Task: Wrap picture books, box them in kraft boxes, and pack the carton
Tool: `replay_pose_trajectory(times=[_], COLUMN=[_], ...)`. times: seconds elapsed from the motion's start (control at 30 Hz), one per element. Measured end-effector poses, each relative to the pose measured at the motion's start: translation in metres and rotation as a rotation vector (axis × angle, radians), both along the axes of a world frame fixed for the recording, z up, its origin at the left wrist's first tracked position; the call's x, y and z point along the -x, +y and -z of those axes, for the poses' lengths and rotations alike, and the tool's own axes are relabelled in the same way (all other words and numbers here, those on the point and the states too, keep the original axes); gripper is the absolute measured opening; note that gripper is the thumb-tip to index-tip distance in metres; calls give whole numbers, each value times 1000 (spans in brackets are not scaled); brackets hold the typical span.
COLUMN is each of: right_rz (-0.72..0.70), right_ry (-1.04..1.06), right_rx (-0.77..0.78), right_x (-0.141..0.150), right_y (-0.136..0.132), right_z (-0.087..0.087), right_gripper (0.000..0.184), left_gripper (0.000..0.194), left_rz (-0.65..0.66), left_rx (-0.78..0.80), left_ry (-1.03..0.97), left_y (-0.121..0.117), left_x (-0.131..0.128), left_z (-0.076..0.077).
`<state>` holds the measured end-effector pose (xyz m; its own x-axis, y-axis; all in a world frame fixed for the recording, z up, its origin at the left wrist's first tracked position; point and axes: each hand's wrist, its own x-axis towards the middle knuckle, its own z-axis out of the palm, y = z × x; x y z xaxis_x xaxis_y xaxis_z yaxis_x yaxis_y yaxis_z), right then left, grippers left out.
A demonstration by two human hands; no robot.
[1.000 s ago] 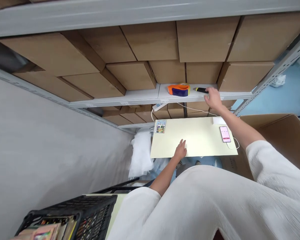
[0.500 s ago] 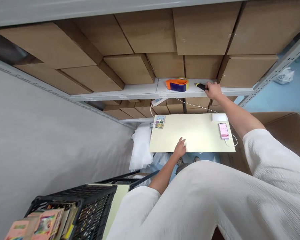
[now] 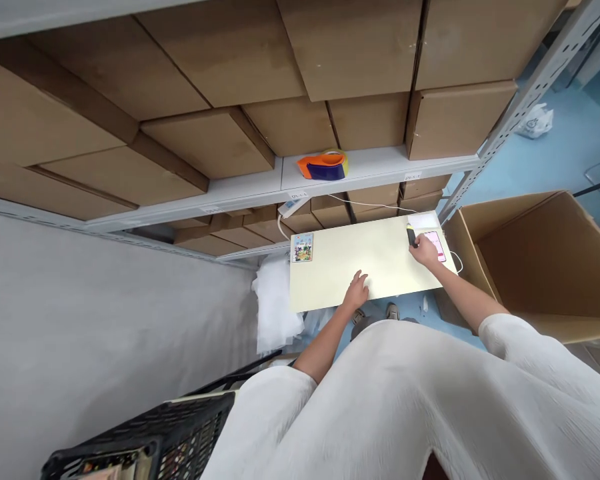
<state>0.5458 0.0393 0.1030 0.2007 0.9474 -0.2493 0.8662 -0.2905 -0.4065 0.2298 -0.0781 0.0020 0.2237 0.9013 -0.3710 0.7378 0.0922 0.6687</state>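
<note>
My right hand (image 3: 425, 251) is closed around a black and yellow utility knife (image 3: 411, 235), held over the right part of the pale yellow tabletop (image 3: 350, 257). Just behind that hand lies a phone (image 3: 436, 245) with a pink screen, partly covered by the fingers. My left hand (image 3: 357, 291) rests at the near edge of the tabletop, fingers apart and holding nothing. A small booklet with a colourful cover (image 3: 303, 248) lies at the tabletop's left end. A white box-like object (image 3: 423, 221) sits at the far right corner.
An orange and purple tape dispenser (image 3: 324, 165) sits on the metal shelf (image 3: 375, 162), before stacked cardboard boxes (image 3: 210, 143). A large open carton (image 3: 545, 260) stands at right. White packing material (image 3: 275, 303) hangs at left, near a black crate (image 3: 180, 427).
My right hand has brought the utility knife from the shelf down over the tabletop. My left hand stays near the tabletop's front edge. The view has shifted to the right.
</note>
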Motion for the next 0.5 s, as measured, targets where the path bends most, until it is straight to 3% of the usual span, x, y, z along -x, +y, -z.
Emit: replay_pose_trajectory(times=[0.1,0.2,0.5], right_rz=[16,-6,-124], right_ry=[-38,-65,-145], right_rx=[148,202,253], right_x=[-10,-20,-21], right_y=[-22,-32,-33], right_z=[37,60,84], right_gripper=[22,27,36], left_gripper=[62,61,57], left_rz=[-2,3,2], left_rx=[11,48,117], left_ry=[1,18,60], left_y=[-7,-18,-38], left_x=[4,8,25], left_z=[6,11,15])
